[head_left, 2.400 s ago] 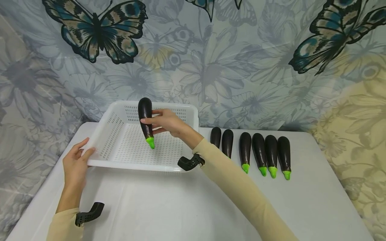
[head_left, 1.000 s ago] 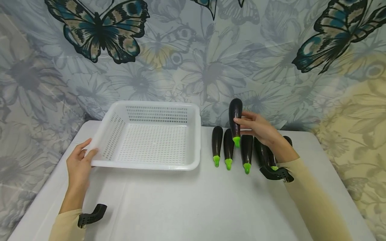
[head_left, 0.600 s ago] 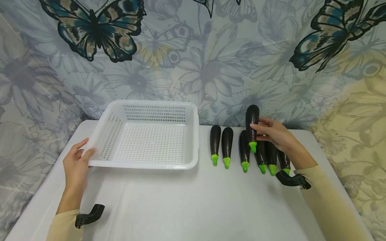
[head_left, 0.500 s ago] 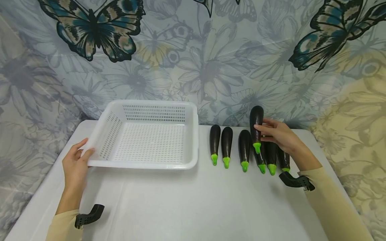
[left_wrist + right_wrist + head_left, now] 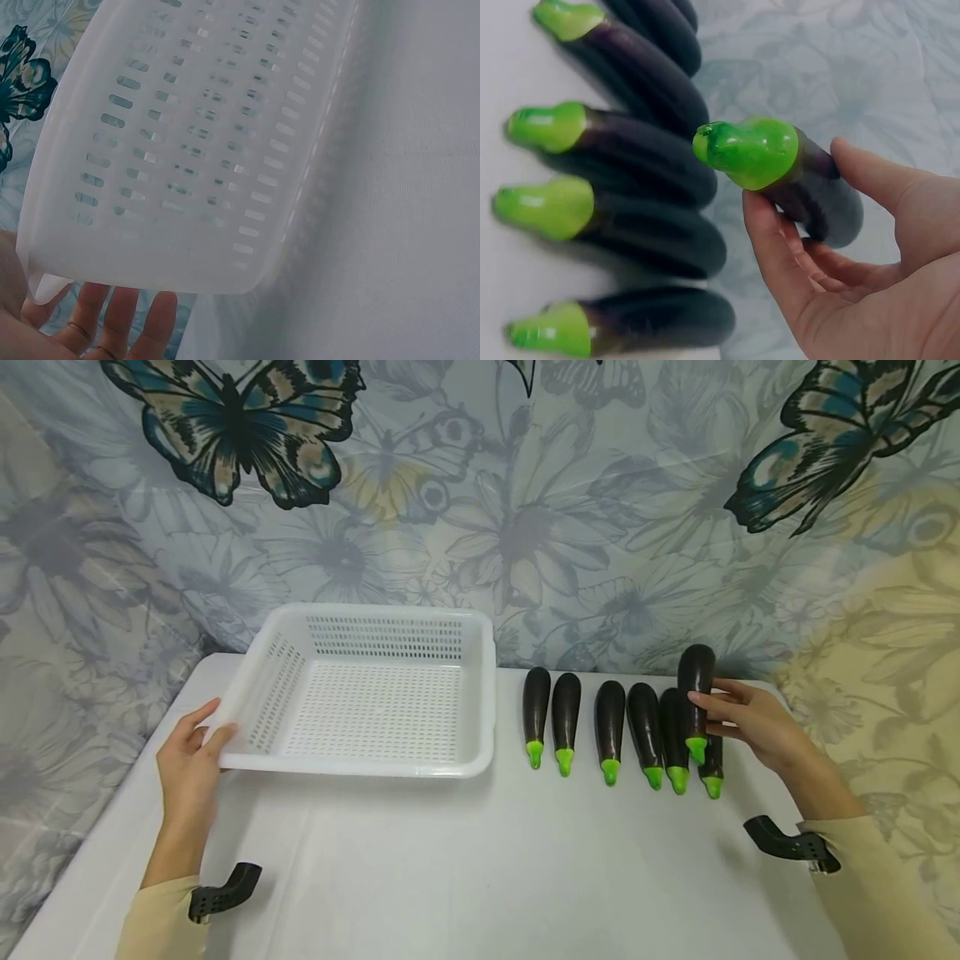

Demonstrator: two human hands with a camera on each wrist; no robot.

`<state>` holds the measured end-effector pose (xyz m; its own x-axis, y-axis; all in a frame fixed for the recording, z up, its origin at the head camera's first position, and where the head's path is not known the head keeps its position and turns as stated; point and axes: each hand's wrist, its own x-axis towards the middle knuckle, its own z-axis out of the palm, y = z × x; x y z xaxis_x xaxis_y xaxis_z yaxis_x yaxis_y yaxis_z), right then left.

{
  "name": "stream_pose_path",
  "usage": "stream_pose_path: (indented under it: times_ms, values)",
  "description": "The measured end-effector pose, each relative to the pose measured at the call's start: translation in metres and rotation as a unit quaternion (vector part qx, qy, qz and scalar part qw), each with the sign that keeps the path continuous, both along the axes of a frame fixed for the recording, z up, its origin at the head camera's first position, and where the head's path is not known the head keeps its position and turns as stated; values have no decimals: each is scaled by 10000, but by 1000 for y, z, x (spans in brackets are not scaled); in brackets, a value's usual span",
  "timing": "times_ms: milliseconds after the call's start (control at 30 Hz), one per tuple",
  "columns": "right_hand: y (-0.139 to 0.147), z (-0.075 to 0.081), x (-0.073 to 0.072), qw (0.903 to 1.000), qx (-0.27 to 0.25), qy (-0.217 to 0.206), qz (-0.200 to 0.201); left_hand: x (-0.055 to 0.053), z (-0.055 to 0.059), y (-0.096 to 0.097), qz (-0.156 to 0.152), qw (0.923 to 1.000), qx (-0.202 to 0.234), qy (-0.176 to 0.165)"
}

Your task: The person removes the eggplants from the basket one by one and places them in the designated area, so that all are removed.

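My left hand [image 5: 187, 764] grips the left rim of a white perforated plastic basket [image 5: 360, 768], thumb on top and fingers beneath, as the left wrist view also shows. No item lies inside the basket. At the right, my right hand [image 5: 761, 722] holds a dark purple eggplant [image 5: 695, 681] between thumb and fingers, its bright green stem end pointing down toward me. That eggplant is raised and overlaps the rightmost eggplant [image 5: 712, 764] of the row in the head view. In the right wrist view the held eggplant [image 5: 754, 154] is apart from the others.
Several more eggplants lie in a row on the white table [image 5: 465, 877] to the basket's right, green ends toward me, among them one eggplant [image 5: 536, 710] nearest the basket. A patterned cloth [image 5: 525, 527] with butterflies hangs behind the table. Each sleeve carries a black wrist mount [image 5: 791, 843].
My right hand has carried the held eggplant out from over the basket, rightward past the row to its right end. My left hand has stayed on the basket rim.
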<state>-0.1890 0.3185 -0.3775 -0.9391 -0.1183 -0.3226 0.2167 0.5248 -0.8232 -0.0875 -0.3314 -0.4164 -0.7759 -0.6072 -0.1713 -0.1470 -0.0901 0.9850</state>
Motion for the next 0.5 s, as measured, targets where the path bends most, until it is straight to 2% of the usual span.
stream_pose_path:
  times_ms: [200,367,500]
  values:
    - [17,-1,8,9999,113,-8,3,-1,-1,1,-18,10000,-40,-16]
    - [34,-4,12,9998,-6,38,-175,-2,-1,0,30,10000,-3,19]
    - [49,-7,15,9996,86,108,-263,-2,0,1,56,10000,44,24]
